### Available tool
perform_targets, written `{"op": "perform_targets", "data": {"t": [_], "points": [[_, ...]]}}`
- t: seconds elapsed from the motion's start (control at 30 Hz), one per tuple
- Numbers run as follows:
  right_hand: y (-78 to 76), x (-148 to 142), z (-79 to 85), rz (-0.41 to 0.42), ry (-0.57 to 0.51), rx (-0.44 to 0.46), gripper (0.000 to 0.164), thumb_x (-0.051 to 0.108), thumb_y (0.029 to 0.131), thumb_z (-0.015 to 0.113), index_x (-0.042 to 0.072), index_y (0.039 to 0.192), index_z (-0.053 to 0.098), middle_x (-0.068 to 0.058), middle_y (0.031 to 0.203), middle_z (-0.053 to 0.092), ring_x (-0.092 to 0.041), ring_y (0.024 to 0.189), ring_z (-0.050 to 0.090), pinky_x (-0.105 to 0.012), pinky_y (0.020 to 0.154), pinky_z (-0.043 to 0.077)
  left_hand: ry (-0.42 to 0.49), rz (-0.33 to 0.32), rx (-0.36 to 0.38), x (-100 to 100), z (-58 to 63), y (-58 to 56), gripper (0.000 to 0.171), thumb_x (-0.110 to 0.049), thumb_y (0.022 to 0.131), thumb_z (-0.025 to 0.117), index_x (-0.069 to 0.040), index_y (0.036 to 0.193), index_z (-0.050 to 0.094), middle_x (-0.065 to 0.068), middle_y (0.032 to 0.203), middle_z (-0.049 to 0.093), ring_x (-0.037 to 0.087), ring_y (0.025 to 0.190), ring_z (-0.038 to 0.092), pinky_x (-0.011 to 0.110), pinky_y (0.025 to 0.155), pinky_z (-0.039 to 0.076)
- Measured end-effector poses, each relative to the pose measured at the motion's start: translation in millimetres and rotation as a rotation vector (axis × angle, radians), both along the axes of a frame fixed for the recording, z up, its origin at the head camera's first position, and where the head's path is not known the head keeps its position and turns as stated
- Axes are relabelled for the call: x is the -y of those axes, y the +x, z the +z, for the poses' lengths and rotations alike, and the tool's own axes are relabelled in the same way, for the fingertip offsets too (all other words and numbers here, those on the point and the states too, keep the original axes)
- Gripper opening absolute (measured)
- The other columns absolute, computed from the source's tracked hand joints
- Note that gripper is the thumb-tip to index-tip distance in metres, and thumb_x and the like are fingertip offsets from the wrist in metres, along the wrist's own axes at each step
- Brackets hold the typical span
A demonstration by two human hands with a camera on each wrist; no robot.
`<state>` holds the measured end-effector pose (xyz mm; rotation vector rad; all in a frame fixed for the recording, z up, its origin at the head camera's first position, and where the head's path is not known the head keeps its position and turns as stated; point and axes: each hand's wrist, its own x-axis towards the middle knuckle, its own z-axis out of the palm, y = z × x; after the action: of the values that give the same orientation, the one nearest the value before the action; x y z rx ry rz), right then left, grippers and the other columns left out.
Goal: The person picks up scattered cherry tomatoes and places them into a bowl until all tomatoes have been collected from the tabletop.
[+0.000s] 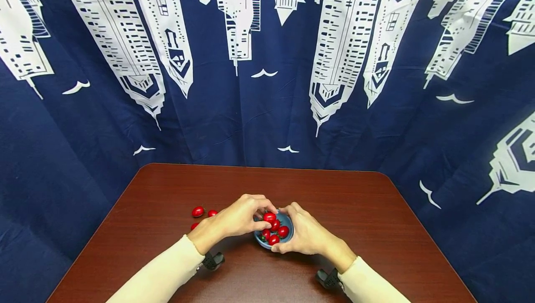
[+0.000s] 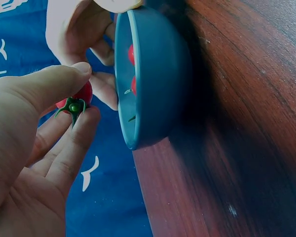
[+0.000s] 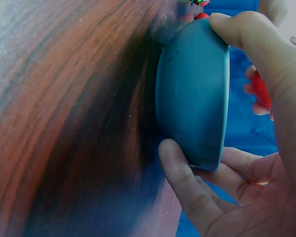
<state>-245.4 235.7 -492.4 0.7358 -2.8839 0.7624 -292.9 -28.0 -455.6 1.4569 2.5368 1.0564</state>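
One red tomato (image 2: 84, 94) could slip, because the left hand (image 1: 245, 214) has just thumb and fingertips on its smooth skin. It might then bounce off the other tomatoes (image 1: 283, 232) in the bowl (image 2: 163, 84) and roll across the table (image 1: 334, 191). The left hand reaches over the bowl, its grip pinched around that tomato. The right hand (image 1: 308, 232) holds the bowl's right side, its grip spread wide, thumb near and fingers far.
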Motion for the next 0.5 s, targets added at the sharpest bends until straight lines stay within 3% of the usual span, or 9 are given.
{"op": "perform_targets", "data": {"t": [0.23, 0.5], "points": [[-0.3, 3, 1.6, 0.011, 0.003, -0.005, 0.101, 0.062, 0.075, 0.105, 0.000, 0.146, 0.068, -0.004, 0.129, 0.069, -0.019, 0.113, 0.074, -0.040, 0.103, 0.068, -0.012, 0.036, -0.126, 6, -0.6, 1.5, 0.060, -0.024, 0.095, 0.100, -0.012, 0.149, 0.076, 0.006, 0.142, 0.077, 0.026, 0.129, 0.078, 0.040, 0.116, 0.065], [0.4, 1, 2.3, 0.002, 0.007, -0.002, 0.099, 0.063, 0.076, 0.104, 0.001, 0.144, 0.068, -0.005, 0.129, 0.069, -0.020, 0.113, 0.073, -0.040, 0.102, 0.068, 0.010, 0.047, -0.166, 14, -0.9, 3.2, 0.066, -0.028, 0.094, 0.101, -0.014, 0.152, 0.074, 0.005, 0.148, 0.075, 0.024, 0.138, 0.076, 0.043, 0.121, 0.063]]}}
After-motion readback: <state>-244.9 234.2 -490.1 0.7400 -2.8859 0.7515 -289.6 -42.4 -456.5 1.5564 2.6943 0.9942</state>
